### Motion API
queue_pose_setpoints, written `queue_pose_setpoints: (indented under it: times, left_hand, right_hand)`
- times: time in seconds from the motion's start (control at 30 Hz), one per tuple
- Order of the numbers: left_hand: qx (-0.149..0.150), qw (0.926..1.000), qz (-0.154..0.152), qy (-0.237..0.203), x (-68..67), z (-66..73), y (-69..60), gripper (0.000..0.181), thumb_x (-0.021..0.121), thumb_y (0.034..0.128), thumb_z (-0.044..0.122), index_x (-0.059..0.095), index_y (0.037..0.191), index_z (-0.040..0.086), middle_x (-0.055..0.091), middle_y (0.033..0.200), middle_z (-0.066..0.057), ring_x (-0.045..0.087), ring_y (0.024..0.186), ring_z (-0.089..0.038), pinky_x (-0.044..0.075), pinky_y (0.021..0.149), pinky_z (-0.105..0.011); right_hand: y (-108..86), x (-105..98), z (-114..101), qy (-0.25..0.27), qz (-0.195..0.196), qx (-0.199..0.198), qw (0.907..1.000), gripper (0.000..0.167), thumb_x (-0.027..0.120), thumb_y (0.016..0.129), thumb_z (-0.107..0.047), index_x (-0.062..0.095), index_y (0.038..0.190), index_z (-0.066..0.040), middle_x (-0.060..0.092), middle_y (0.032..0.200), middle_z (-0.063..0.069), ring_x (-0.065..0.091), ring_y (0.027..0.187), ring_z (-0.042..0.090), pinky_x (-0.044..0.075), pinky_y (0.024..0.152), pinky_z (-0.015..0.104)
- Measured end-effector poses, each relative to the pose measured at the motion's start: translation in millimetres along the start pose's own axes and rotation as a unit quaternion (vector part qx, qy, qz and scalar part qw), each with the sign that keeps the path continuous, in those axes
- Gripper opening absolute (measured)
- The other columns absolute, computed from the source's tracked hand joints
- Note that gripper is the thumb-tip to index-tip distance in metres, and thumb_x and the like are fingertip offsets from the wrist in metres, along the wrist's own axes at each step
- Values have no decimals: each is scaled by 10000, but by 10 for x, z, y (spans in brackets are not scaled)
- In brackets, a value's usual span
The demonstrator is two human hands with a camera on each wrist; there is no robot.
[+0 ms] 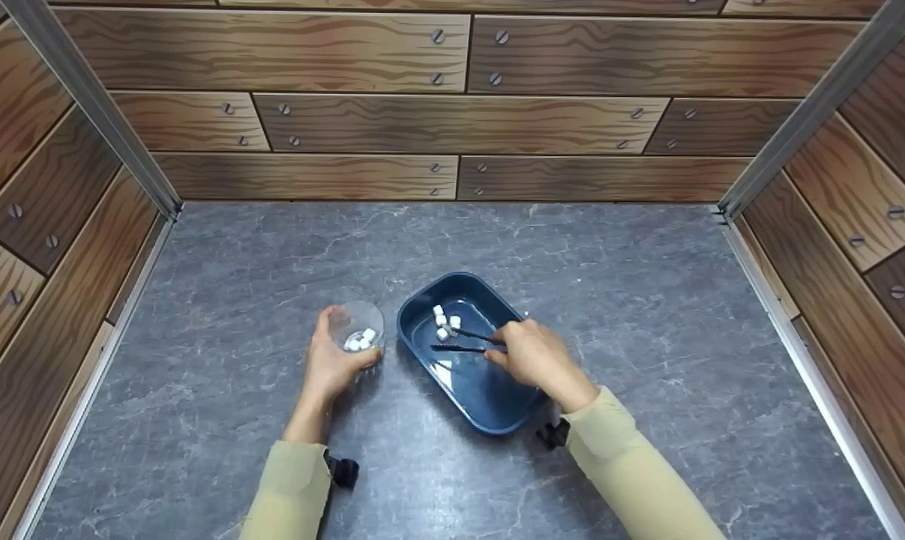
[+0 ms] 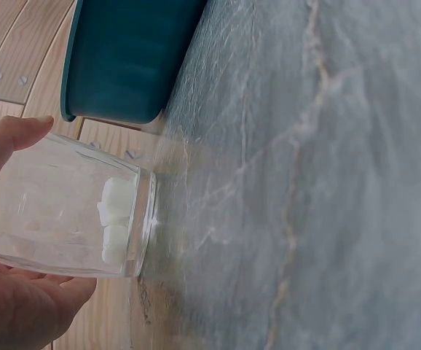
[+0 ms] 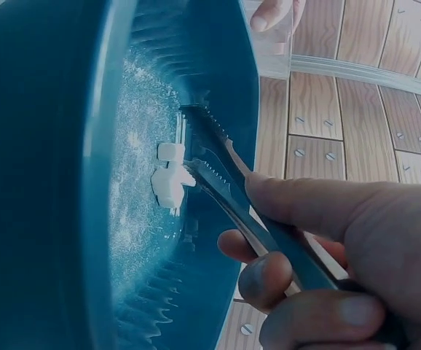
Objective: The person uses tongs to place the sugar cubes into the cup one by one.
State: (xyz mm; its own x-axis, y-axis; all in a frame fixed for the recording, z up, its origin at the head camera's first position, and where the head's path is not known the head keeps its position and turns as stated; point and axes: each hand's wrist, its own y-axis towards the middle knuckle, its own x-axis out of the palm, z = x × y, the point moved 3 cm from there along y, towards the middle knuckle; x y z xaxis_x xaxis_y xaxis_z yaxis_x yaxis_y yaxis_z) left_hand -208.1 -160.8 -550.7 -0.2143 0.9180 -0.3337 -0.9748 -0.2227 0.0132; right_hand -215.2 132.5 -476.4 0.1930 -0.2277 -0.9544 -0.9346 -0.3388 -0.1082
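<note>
My left hand [image 1: 334, 362] is curled round a clear glass [image 2: 57, 211] that stands upright on the tabletop, with several white cubes [image 1: 360, 341] at its bottom. Over the blue tray, my right hand [image 1: 538, 358] holds dark metal tongs [image 3: 269, 226] between thumb and fingers. The tong tips are apart and lowered into the tray [image 1: 489, 427], close to several white cubes [image 1: 442, 320] near its far left end. In the right wrist view one tip is right beside the cubes [image 3: 168, 186]; whether it touches them I cannot tell.
The tray stands just right of the glass on a grey marbled tabletop [image 1: 617, 270]. Wood-patterned walls [image 1: 452, 124] rise at the back and both sides, with metal rails [image 1: 816, 375] along the side edges.
</note>
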Motion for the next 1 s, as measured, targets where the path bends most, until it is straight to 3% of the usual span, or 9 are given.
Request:
queue_pose_setpoints:
  times: [0.27, 0.47, 0.6, 1.0]
  left_hand:
    - [-60, 10000, -44, 15, -5, 6, 2, 978, 879, 602, 105, 361, 1428, 27, 538, 1361, -185, 465, 1265, -342, 343, 1072, -434]
    - [-93, 9999, -38, 48, -10, 9, -3, 1006, 883, 597, 112, 345, 1443, 23, 536, 1369, -184, 456, 1278, -347, 331, 1084, -435]
    - [-78, 10000, -19, 48, -10, 9, -6, 1009, 886, 594, 112, 347, 1443, 25, 539, 1367, -184, 458, 1277, -346, 333, 1083, -430]
    - [13, 10000, 31, 65, -8, -7, 8, 989, 891, 595, 107, 366, 1426, 4, 522, 1364, -214, 448, 1273, -385, 341, 1072, -476]
  right_hand:
    - [12, 19, -6, -6, -8, 175, 9998, 247, 722, 885, -329, 783, 1013, -127, 659, 740, 13, 539, 592, 173, 446, 525, 371]
    - [7, 32, -23, -3, 75, 52, 10000, 174, 729, 879, -302, 787, 935, -148, 585, 641, -26, 496, 546, 165, 410, 489, 341]
    - [7, 45, -21, -44, 123, 23, 9999, 168, 736, 872, -304, 793, 940, -162, 616, 672, -11, 517, 568, 173, 436, 506, 370]
    - [20, 84, 8, -42, 151, 4, 9999, 139, 766, 849, -257, 741, 752, -161, 546, 588, -20, 494, 533, 189, 418, 478, 390]
